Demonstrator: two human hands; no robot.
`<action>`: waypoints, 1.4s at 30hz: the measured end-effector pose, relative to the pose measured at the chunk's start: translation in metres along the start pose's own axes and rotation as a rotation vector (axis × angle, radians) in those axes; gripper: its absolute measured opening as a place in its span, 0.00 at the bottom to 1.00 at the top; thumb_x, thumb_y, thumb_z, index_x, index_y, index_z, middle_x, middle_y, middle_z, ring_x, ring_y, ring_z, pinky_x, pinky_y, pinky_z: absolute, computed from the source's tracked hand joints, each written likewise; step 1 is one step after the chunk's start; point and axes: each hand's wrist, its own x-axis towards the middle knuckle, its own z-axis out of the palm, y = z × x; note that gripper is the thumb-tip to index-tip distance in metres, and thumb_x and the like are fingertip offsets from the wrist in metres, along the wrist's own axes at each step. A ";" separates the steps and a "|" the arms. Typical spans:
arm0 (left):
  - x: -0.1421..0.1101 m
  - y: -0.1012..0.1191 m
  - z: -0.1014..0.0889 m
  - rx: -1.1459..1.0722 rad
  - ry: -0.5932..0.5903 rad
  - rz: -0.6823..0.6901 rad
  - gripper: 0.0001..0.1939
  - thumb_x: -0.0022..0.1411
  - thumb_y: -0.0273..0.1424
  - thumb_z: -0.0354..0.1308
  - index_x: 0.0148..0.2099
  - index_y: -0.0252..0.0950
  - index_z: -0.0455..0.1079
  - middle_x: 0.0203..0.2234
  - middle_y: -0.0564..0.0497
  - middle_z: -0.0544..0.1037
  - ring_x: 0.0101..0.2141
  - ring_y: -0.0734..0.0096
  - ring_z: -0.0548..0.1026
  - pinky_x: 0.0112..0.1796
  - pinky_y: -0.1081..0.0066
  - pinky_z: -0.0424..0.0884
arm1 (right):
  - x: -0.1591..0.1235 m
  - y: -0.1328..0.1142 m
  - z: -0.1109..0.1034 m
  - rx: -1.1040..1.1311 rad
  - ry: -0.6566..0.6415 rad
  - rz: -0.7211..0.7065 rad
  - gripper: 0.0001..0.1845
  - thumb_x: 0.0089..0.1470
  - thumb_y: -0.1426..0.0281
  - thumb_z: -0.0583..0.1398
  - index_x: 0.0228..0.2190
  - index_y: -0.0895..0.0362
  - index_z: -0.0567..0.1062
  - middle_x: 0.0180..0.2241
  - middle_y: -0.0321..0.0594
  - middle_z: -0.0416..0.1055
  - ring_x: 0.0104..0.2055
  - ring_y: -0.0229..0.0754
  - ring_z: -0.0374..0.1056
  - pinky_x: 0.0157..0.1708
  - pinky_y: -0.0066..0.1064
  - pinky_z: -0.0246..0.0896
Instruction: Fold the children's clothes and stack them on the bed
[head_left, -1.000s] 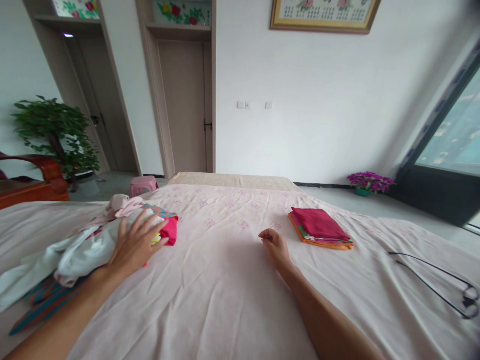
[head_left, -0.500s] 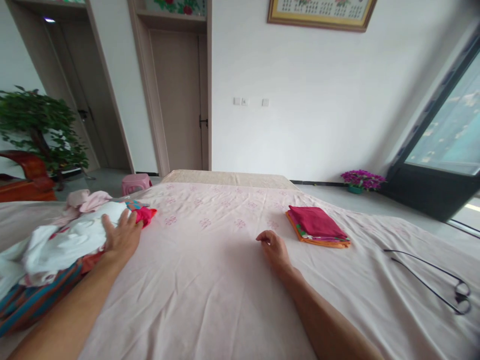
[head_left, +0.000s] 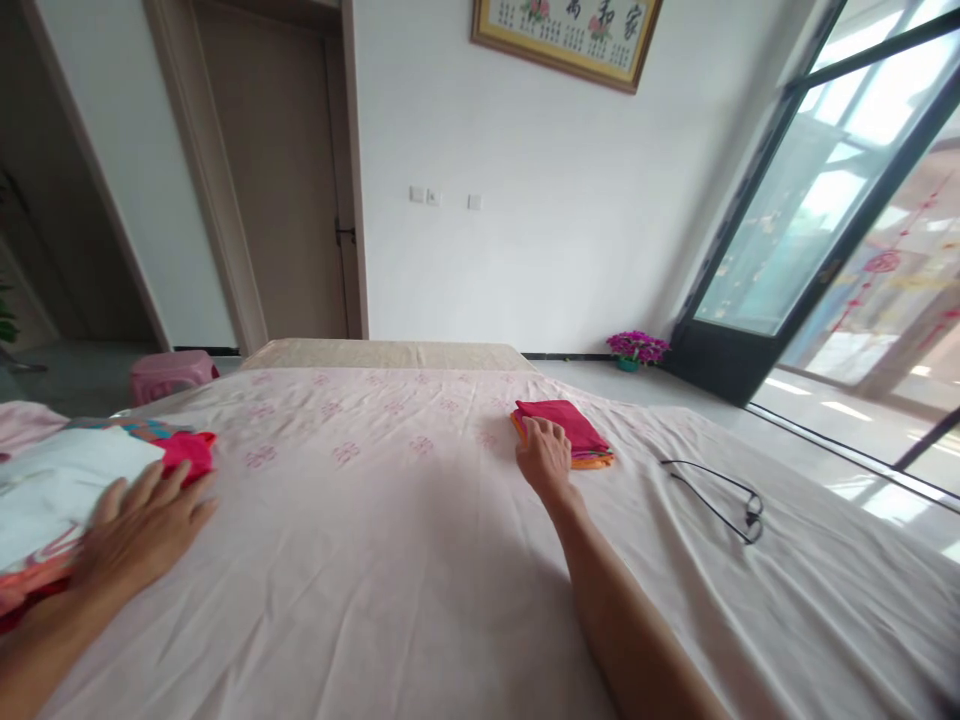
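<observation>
My right hand (head_left: 545,456) reaches forward over the pink bedsheet (head_left: 405,560) and rests on the near left corner of a folded stack of cloths (head_left: 571,428), red on top with an orange one beneath. Its fingers lie on the stack, curled slightly. My left hand (head_left: 139,525) lies flat with fingers spread at the edge of a heap of unfolded clothes (head_left: 67,480), white and bright pink among them, at the left of the bed.
A black clothes hanger (head_left: 720,492) lies on the sheet right of the folded stack. A pink stool (head_left: 169,372) stands past the bed's left side, a pot of purple flowers (head_left: 636,349) by the glass door (head_left: 810,230). A wooden door (head_left: 285,190) is behind.
The view has swung right. My right hand moved forward from the bare sheet onto the folded red stack. My left hand stayed at the clothes heap, now lower left.
</observation>
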 end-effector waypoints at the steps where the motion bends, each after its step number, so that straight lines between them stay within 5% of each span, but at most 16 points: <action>1: -0.003 0.005 0.004 0.038 -0.013 0.022 0.26 0.59 0.45 0.47 0.58 0.47 0.67 0.58 0.51 0.71 0.66 0.46 0.51 0.61 0.43 0.51 | 0.003 0.011 0.001 -0.024 0.010 0.045 0.25 0.53 0.71 0.58 0.53 0.54 0.72 0.55 0.49 0.68 0.55 0.57 0.57 0.50 0.43 0.51; 7: -0.018 0.048 0.030 0.241 -0.135 0.054 0.34 0.63 0.45 0.40 0.66 0.36 0.61 0.64 0.39 0.63 0.63 0.47 0.59 0.61 0.50 0.52 | 0.005 0.059 0.015 -0.093 0.008 0.165 0.16 0.58 0.64 0.57 0.45 0.53 0.78 0.50 0.50 0.73 0.53 0.55 0.62 0.49 0.43 0.52; 13: -0.026 0.085 0.034 0.286 -0.126 -0.064 0.33 0.65 0.44 0.37 0.67 0.39 0.59 0.65 0.37 0.61 0.64 0.46 0.56 0.59 0.44 0.50 | 0.013 0.058 0.002 0.024 0.051 0.266 0.22 0.63 0.60 0.50 0.38 0.58 0.79 0.38 0.55 0.76 0.45 0.56 0.69 0.48 0.45 0.53; 18: -0.027 0.092 0.028 0.251 -0.110 -0.084 0.31 0.65 0.44 0.39 0.66 0.39 0.61 0.64 0.38 0.62 0.63 0.47 0.58 0.59 0.45 0.50 | 0.026 0.015 -0.021 0.704 0.047 0.300 0.22 0.58 0.52 0.53 0.29 0.56 0.75 0.27 0.43 0.74 0.35 0.51 0.71 0.37 0.37 0.62; 21: -0.027 0.094 0.024 0.232 -0.086 -0.063 0.31 0.65 0.43 0.38 0.64 0.37 0.63 0.63 0.39 0.64 0.63 0.47 0.59 0.60 0.47 0.51 | 0.019 -0.034 -0.028 1.333 -0.110 0.330 0.20 0.52 0.50 0.58 0.30 0.55 0.74 0.29 0.41 0.75 0.33 0.47 0.71 0.34 0.34 0.65; 24: -0.025 0.094 0.016 0.111 -0.090 -0.005 0.30 0.65 0.41 0.39 0.60 0.34 0.68 0.60 0.40 0.69 0.61 0.53 0.64 0.61 0.53 0.55 | -0.001 -0.080 -0.024 1.636 -0.314 0.381 0.17 0.49 0.54 0.61 0.30 0.55 0.73 0.30 0.41 0.76 0.32 0.44 0.71 0.31 0.31 0.67; 28: -0.027 0.096 -0.001 -0.202 -0.105 -0.044 0.26 0.66 0.42 0.38 0.54 0.39 0.72 0.53 0.47 0.76 0.54 0.61 0.72 0.56 0.64 0.64 | -0.032 -0.105 0.000 1.475 -0.572 0.364 0.09 0.46 0.65 0.61 0.29 0.56 0.74 0.25 0.39 0.74 0.26 0.40 0.69 0.27 0.30 0.65; 31: -0.032 0.107 -0.011 -0.383 -0.021 -0.097 0.24 0.67 0.44 0.39 0.48 0.42 0.74 0.48 0.50 0.80 0.50 0.63 0.76 0.51 0.67 0.68 | -0.044 -0.101 0.018 1.158 -0.498 0.155 0.14 0.42 0.73 0.59 0.35 0.55 0.76 0.32 0.38 0.78 0.34 0.42 0.73 0.36 0.32 0.67; 34: -0.038 0.131 -0.018 -0.522 0.019 -0.010 0.23 0.67 0.45 0.40 0.42 0.40 0.74 0.41 0.50 0.81 0.44 0.65 0.78 0.48 0.70 0.70 | -0.047 -0.098 0.021 0.911 -0.436 -0.040 0.14 0.46 0.73 0.58 0.36 0.54 0.78 0.36 0.39 0.79 0.39 0.43 0.74 0.42 0.34 0.66; 38: -0.050 0.175 -0.029 -0.514 -0.105 0.186 0.22 0.69 0.45 0.42 0.38 0.41 0.74 0.37 0.51 0.81 0.39 0.68 0.78 0.45 0.72 0.70 | -0.051 -0.103 0.012 0.752 -0.500 -0.235 0.14 0.50 0.70 0.60 0.39 0.51 0.80 0.37 0.37 0.79 0.36 0.42 0.73 0.39 0.33 0.65; 42: -0.065 0.211 -0.040 -0.417 -0.305 0.371 0.17 0.64 0.43 0.52 0.49 0.45 0.74 0.42 0.52 0.79 0.39 0.69 0.77 0.43 0.71 0.70 | -0.054 -0.104 0.007 0.737 -0.748 -0.392 0.12 0.51 0.66 0.63 0.38 0.51 0.81 0.31 0.35 0.78 0.32 0.40 0.71 0.34 0.29 0.63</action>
